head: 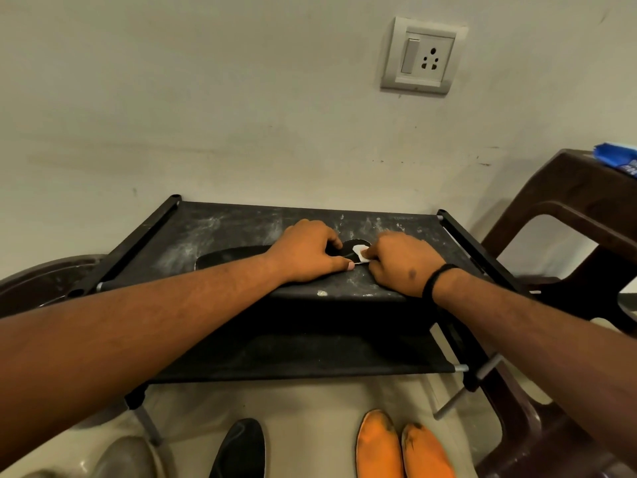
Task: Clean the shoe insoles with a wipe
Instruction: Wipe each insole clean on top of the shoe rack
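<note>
A black insole (231, 257) lies across the dusty top of a black fabric rack (213, 225). My left hand (306, 251) presses down on the insole's right part, fingers curled over its edge. A small white wipe (360, 254) sits on the insole's right end, and my right hand (403, 262) pinches it there. Most of the wipe is hidden under my fingers.
On the floor below lie another black insole (241, 450) and two orange insoles (403, 450). A brown plastic chair (565, 215) stands at the right with a blue packet (617, 158) on it. A dark round basin (44, 281) is at the left. A wall socket (424, 55) is above.
</note>
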A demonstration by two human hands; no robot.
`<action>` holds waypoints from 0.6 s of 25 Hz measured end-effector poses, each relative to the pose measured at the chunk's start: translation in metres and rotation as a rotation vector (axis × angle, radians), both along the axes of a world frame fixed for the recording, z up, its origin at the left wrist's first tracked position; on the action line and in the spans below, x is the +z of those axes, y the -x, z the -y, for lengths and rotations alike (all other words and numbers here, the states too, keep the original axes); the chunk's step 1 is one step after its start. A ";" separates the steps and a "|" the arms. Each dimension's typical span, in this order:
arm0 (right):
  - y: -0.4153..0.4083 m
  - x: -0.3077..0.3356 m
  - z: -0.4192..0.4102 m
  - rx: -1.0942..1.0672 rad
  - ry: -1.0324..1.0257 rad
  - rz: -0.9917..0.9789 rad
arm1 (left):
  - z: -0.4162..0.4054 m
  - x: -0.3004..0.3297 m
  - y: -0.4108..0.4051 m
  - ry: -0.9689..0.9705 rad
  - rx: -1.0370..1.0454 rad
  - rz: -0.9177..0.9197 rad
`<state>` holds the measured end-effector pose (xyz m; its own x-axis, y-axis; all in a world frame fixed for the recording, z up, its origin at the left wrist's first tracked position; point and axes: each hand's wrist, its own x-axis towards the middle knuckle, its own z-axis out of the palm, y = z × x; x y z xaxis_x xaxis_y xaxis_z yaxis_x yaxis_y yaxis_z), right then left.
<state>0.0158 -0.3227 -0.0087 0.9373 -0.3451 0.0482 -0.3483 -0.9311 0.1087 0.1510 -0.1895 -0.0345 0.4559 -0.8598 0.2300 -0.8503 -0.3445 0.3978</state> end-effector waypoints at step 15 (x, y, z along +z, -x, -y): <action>0.003 -0.005 0.000 0.046 -0.052 0.112 | -0.001 0.002 0.002 0.000 -0.013 -0.045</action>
